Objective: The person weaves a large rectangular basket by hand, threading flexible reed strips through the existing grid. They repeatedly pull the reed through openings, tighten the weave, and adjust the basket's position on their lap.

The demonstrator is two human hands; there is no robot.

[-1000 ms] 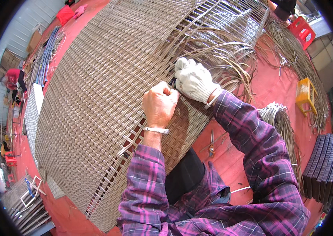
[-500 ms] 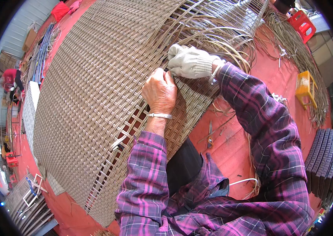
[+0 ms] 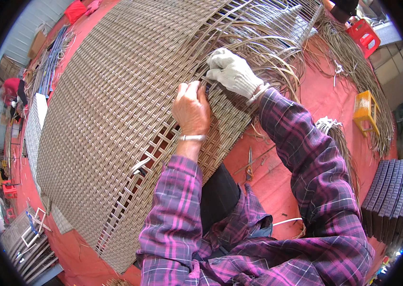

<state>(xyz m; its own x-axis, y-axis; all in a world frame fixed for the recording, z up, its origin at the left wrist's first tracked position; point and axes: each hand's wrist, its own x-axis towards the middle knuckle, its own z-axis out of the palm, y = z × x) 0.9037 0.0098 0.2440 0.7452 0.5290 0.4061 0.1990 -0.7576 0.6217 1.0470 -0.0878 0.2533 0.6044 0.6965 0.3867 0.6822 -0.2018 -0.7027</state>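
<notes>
Two hands are being pressed on a big woven mat (image 3: 115,109): bare left hand (image 3: 192,107) and gloved right hand (image 3: 232,71) are pinching loose strips (image 3: 277,52) pointing up-right.

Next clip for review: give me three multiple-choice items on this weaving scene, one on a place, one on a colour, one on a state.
1. Where do the scissors lie?
A. on the red floor beside the woven panel
B. on top of the yellow stool
C. in the gloved hand

2. What colour is the glove on the right hand?
A. black
B. white
C. orange

3. What state is the left hand in?
A. gloved and hanging free
B. bare, holding the scissors
C. bare, pressed onto the woven panel

Key: 1 A, the scissors rest on the red floor just right of the panel's edge. 2 B, the knit glove is white. 3 C, the left hand is bare with a bangle at the wrist, its fingers curled down on the weave.
</notes>
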